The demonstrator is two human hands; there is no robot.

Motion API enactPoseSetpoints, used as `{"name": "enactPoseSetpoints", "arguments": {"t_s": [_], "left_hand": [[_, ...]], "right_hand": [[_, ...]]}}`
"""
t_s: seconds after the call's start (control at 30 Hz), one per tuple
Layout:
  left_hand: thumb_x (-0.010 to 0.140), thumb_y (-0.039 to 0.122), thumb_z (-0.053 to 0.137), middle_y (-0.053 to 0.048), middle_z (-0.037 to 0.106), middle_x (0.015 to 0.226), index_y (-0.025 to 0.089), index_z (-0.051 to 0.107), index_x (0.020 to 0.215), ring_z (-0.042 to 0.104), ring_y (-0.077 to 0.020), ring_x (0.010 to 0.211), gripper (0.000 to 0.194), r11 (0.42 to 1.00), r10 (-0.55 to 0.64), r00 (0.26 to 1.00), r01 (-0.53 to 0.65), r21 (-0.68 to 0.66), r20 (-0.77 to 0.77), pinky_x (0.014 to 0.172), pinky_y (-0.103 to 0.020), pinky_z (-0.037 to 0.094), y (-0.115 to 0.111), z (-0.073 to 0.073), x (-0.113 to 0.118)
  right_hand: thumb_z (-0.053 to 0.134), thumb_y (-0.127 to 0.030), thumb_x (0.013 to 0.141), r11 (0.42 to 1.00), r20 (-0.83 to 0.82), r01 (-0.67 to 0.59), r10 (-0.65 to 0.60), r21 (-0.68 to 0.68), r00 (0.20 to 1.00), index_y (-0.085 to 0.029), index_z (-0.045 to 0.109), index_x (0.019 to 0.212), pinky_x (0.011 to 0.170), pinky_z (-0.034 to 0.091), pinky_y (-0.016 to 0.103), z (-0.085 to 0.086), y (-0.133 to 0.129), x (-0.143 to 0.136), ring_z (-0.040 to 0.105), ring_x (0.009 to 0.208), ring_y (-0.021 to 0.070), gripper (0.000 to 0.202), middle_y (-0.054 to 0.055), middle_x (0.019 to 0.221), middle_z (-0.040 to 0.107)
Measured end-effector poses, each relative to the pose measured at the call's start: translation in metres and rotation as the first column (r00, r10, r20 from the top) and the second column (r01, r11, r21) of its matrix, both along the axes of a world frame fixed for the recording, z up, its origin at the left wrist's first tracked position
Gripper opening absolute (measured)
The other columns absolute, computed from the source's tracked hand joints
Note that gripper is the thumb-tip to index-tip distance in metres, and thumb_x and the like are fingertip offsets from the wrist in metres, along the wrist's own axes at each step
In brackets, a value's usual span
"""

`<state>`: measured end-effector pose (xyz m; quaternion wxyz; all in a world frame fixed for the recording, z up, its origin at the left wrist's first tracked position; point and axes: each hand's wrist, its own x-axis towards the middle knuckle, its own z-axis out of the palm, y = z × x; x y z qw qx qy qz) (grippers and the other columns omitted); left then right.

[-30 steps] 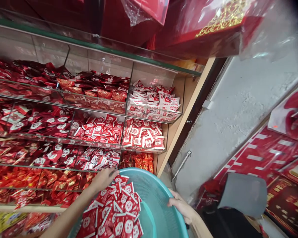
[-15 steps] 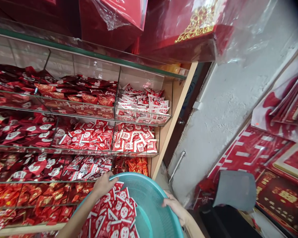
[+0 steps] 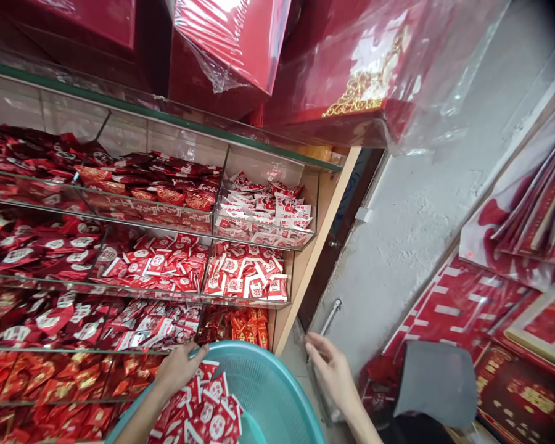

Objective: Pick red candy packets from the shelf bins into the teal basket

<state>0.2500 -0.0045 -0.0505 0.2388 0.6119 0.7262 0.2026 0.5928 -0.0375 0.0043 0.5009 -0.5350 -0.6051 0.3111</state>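
Note:
A teal plastic basket [image 3: 284,385] is at the bottom centre, with many small red-and-white packets [image 3: 213,410] heaped on its left side. My left hand [image 3: 178,370] grips the basket's upper left rim, its fingers curled over the edge. To the right of the basket, my right hand [image 3: 330,370] is off the rim and holds nothing, its fingers apart and pointing up and left.
Glass-fronted shelves of red packets [image 3: 157,265] fill the left and centre. Large plastic-wrapped red boxes [image 3: 231,43] sit above. A wooden side panel [image 3: 317,246], a white wall [image 3: 407,228], a grey chair [image 3: 437,382] and hanging red goods [image 3: 472,296] are on the right.
My right hand has let go of the basket's right rim and moved up, away from it. The basket and my left hand have shifted slightly left and down in view.

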Motion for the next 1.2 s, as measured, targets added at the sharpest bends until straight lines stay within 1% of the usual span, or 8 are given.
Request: {"name": "enactPoseSetpoints", "arguments": {"t_s": [0.1,0.2,0.37,0.47,0.67,0.8,1.0,1.2], "left_hand": [[0.074,0.067,0.032,-0.008,0.069,0.095,0.023,0.065,0.093,0.063,-0.0274,0.091,0.057,1.000,0.011,1.000,-0.011,-0.012,-0.009,0.073,-0.031,0.044,0.000,-0.003,0.002],[0.074,0.068,0.030,-0.009,0.069,0.095,0.023,0.065,0.095,0.063,-0.0285,0.091,0.061,0.999,0.033,0.999,-0.034,-0.021,-0.029,0.072,-0.033,0.044,0.000,-0.002,0.004],[0.074,0.067,0.029,-0.011,0.069,0.097,0.021,0.065,0.097,0.062,-0.0292,0.091,0.062,0.998,0.059,0.998,-0.059,-0.004,-0.034,0.071,-0.032,0.044,0.000,-0.001,0.008],[0.074,0.068,0.031,-0.010,0.069,0.096,0.021,0.064,0.097,0.062,-0.0290,0.090,0.061,0.998,0.064,0.997,-0.064,-0.001,-0.032,0.070,-0.032,0.043,0.000,-0.001,0.008],[0.074,0.068,0.031,-0.009,0.069,0.094,0.022,0.064,0.093,0.062,-0.0284,0.091,0.060,0.999,0.048,0.999,-0.047,0.012,-0.015,0.072,-0.031,0.043,-0.002,0.001,0.007],[0.075,0.067,0.032,-0.010,0.069,0.096,0.022,0.064,0.094,0.062,-0.0280,0.091,0.059,0.999,0.040,0.999,-0.039,0.015,-0.014,0.071,-0.031,0.043,-0.001,-0.001,0.006],[0.076,0.061,0.036,-0.009,0.069,0.094,0.023,0.064,0.094,0.062,-0.0275,0.089,0.051,0.999,0.028,0.999,-0.027,0.026,-0.039,0.070,-0.031,0.043,0.002,-0.003,0.005],[0.075,0.064,0.034,-0.010,0.068,0.096,0.022,0.064,0.096,0.062,-0.0281,0.091,0.055,0.999,0.030,0.999,-0.030,0.023,-0.021,0.071,-0.031,0.043,0.002,-0.002,0.005]], "right_hand": [[0.052,-0.037,0.083,0.958,0.256,0.036,-0.112,0.286,0.960,-0.019,0.058,0.100,0.078,0.044,0.032,0.037,0.006,-0.009,0.058,0.088,0.0202,0.025,0.008,0.096,0.063],[0.045,-0.027,0.087,0.856,0.500,-0.094,-0.205,0.509,0.841,-0.020,0.057,0.093,0.075,0.041,0.031,0.064,0.013,-0.025,0.053,0.084,0.0181,0.015,0.006,0.090,0.060],[0.044,-0.023,0.088,0.784,0.761,-0.245,-0.393,0.571,0.516,-0.020,0.056,0.098,0.069,0.036,0.030,0.080,0.038,-0.041,0.048,0.085,0.0182,0.015,0.006,0.091,0.056],[0.045,-0.024,0.089,0.771,0.792,-0.273,-0.441,0.575,0.422,-0.021,0.056,0.100,0.069,0.032,0.030,0.080,0.049,-0.039,0.045,0.083,0.0181,0.016,0.005,0.092,0.056],[0.044,-0.020,0.089,0.752,0.803,-0.315,-0.461,0.579,0.377,-0.021,0.055,0.110,0.068,0.030,0.031,0.076,0.053,-0.039,0.044,0.083,0.0182,0.023,0.007,0.098,0.056],[0.046,-0.020,0.089,0.737,0.794,-0.314,-0.497,0.599,0.351,-0.021,0.057,0.105,0.067,0.028,0.031,0.077,0.052,-0.042,0.043,0.080,0.0182,0.020,0.006,0.095,0.056],[0.043,-0.022,0.090,0.709,0.749,-0.256,-0.577,0.657,0.326,-0.019,0.059,0.096,0.065,0.026,0.032,0.093,0.058,-0.049,0.041,0.078,0.0190,0.017,0.007,0.091,0.056],[0.041,-0.021,0.090,0.701,0.739,-0.242,-0.605,0.671,0.297,-0.019,0.059,0.094,0.065,0.026,0.033,0.106,0.062,-0.058,0.040,0.077,0.0197,0.018,0.007,0.090,0.056]]}}
